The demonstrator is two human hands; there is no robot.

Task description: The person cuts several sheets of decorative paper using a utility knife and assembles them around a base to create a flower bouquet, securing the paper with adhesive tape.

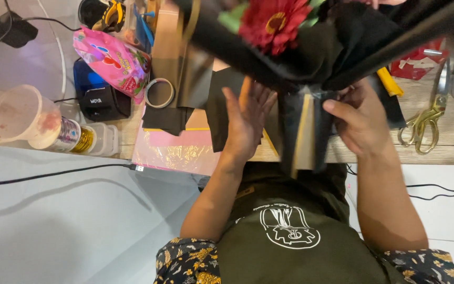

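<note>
**Black-wrapped bouquet held at the table edge**

At the near edge of the wooden table [450, 138], a person is holding a bouquet [311, 58] wrapped in black paper, with a red gerbera flower [275, 20] showing at its top. The bouquet is lying across the upper middle of the view, its narrow stem end [303, 131] pointing down toward the person's body and hanging just past the table edge. The left hand [248, 118] is pressing flat and open against the left side of the wrap, fingers spread. The right hand [361, 118] is closing around the right side of the stem end, thumb laid on the black paper.

On the left of the table, a clear plastic cup [19, 115] is lying tilted on its side; what it contains cannot be made out beyond a pinkish tint. Just beside it, a clear box [103, 139] is holding a spool of gold wire [77, 138]. A pink snack bag [114, 60] is resting shut above a dark blue boxy device [101, 97]. A ring of clear tape [158, 93] is lying near loose black sheets [166, 118]. Gold scissors [426, 121] are lying to the right, well apart from the hands.
</note>
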